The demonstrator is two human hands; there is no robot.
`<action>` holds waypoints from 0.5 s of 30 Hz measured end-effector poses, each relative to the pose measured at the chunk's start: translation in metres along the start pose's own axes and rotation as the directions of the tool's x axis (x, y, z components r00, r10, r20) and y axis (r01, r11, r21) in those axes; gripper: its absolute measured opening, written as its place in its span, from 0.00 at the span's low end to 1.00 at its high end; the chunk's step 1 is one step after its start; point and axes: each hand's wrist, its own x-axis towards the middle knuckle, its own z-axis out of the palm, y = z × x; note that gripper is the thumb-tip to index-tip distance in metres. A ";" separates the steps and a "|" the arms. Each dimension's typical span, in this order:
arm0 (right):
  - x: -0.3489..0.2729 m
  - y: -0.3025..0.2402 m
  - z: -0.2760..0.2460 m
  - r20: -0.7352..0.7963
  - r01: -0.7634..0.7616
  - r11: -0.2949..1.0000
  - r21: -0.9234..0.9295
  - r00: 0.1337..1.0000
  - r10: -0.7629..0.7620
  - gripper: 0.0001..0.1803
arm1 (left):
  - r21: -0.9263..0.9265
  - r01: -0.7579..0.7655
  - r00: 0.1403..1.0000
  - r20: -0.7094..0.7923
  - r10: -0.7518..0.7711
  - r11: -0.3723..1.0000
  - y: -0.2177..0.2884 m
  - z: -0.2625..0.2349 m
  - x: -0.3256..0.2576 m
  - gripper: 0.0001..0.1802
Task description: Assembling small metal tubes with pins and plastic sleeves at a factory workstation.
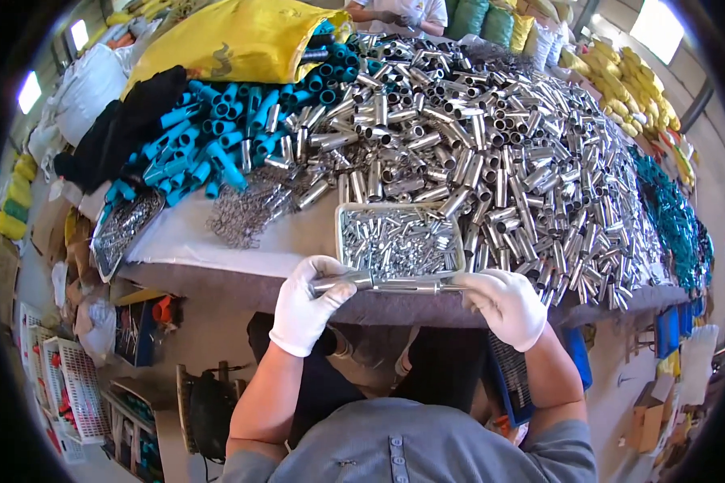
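Both my hands wear white gloves and meet over the table's front edge. My left hand (312,302) is closed round the left end of a shiny metal tube (407,286), thumb on top. At its other end, the fingers of my right hand (503,302) are wrapped round a thinner part of the same piece. The piece lies level between the hands; its outer ends are partly hidden by the gloves. Just beyond it sits a white tray (341,233) filled with small silvery metal parts (399,241).
A large heap of chrome tubes (491,153) covers the right and far table. Teal plastic tubes (217,157) spill from a yellow sack (225,40) at the left. Thin wire springs (242,217) lie left of the tray. Another person (399,14) stands across the table.
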 end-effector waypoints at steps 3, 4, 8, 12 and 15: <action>-0.004 -0.014 0.009 0.088 -0.153 0.941 0.301 0.987 0.132 0.11 | -0.332 0.072 0.995 0.084 -0.047 0.941 -0.006 -0.006 -0.014 0.17; -0.005 -0.012 0.018 0.096 -0.140 0.929 0.342 0.989 0.114 0.12 | -0.244 -0.024 0.995 0.091 0.048 0.969 -0.011 -0.006 -0.017 0.21; -0.012 -0.015 0.047 0.068 -0.324 0.749 0.578 0.934 0.352 0.12 | -0.626 0.129 0.989 0.140 -0.052 0.769 -0.010 -0.004 -0.030 0.25; -0.016 -0.027 0.070 0.077 -0.348 0.631 0.693 0.907 0.415 0.12 | -0.701 0.139 0.956 -0.091 -0.280 0.700 -0.005 0.012 -0.033 0.20; -0.007 -0.036 0.078 0.058 -0.333 0.613 0.716 0.904 0.423 0.11 | -0.762 0.166 0.927 -0.097 -0.363 0.626 -0.016 0.020 -0.018 0.19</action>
